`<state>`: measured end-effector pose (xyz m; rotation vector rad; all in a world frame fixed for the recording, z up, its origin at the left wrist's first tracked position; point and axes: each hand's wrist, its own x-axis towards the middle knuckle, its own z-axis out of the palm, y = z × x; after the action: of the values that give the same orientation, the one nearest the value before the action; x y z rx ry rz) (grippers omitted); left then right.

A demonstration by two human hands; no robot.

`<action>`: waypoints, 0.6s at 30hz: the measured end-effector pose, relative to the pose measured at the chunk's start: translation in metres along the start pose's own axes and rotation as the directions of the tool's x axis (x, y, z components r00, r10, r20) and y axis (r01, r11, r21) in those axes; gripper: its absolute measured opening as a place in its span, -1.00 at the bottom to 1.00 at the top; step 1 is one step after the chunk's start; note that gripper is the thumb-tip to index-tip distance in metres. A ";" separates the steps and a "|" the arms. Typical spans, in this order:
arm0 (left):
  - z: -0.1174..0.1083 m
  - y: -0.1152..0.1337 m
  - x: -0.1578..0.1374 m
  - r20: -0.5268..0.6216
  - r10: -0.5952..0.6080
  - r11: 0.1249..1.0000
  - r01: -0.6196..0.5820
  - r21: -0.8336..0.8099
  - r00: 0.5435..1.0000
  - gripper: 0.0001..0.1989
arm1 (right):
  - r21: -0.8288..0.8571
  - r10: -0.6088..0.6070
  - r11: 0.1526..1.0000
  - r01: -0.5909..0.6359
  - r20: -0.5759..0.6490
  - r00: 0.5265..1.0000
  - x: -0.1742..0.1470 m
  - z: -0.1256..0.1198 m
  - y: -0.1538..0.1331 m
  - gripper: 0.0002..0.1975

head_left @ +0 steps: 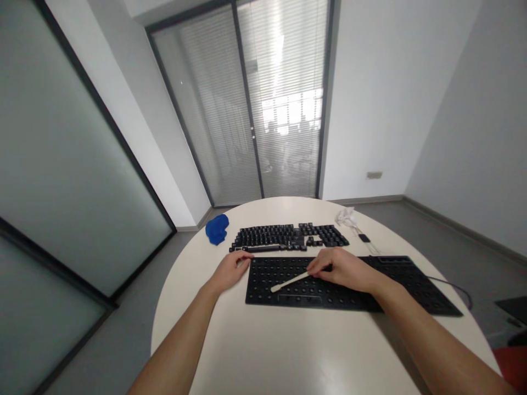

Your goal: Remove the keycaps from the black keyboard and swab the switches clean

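One pale stick [290, 281] sits pinched in your right hand [343, 269], tip over the keyboard base [341, 300] near the table's [263, 345] right edge; your left hand [230, 271] touches its far left corner, grip unclear.

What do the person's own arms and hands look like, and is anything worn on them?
The left hand and right hand are bare, without gloves. The left forearm and right forearm show no sleeve, watch or bracelet in view. I can make out no rings or markings.
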<state>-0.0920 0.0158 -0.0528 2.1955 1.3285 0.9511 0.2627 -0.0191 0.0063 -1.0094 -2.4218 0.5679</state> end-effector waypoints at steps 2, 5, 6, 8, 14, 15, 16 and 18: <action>0.000 0.000 0.000 0.000 0.001 1.000 -0.001 0.001 1.000 -0.75 | -0.006 0.002 1.000 -0.002 -0.004 1.000 0.000 -0.001 0.000 -0.83; 0.000 -0.001 0.000 -0.004 0.002 1.000 -0.002 -0.003 1.000 -0.74 | -0.011 -0.002 1.000 0.001 -0.013 1.000 0.000 -0.001 0.000 -0.82; 0.000 -0.001 0.000 -0.005 0.003 1.000 -0.003 -0.003 1.000 -0.74 | -0.011 -0.002 1.000 0.002 -0.016 1.000 -0.001 -0.002 0.000 -0.81; -0.001 -0.001 0.000 0.002 0.005 1.000 -0.005 -0.001 1.000 -0.74 | -0.012 -0.002 1.000 0.001 -0.024 1.000 -0.001 -0.002 0.000 -0.81; 0.000 -0.001 0.000 0.000 -0.001 1.000 0.001 0.012 1.000 -0.74 | -0.033 -0.008 0.999 0.007 -0.044 0.999 -0.001 0.000 0.004 -0.81; 0.000 -0.001 0.000 -0.001 -0.001 1.000 0.001 0.012 1.000 -0.74 | -0.038 -0.010 0.999 0.008 -0.046 0.999 -0.001 0.000 0.004 -0.80; 0.000 -0.001 0.000 -0.001 -0.001 1.000 0.001 0.011 1.000 -0.74 | -0.043 -0.010 0.999 0.008 -0.052 0.999 -0.001 0.001 0.005 -0.80; 0.000 -0.002 0.000 0.000 0.002 1.000 -0.002 0.007 1.000 -0.74 | -0.057 -0.007 0.998 0.003 -0.067 0.998 -0.001 0.001 0.007 -0.80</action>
<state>-0.0933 0.0162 -0.0540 2.2024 1.3320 0.9485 0.2661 -0.0153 0.0015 -1.0288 -2.3927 0.4585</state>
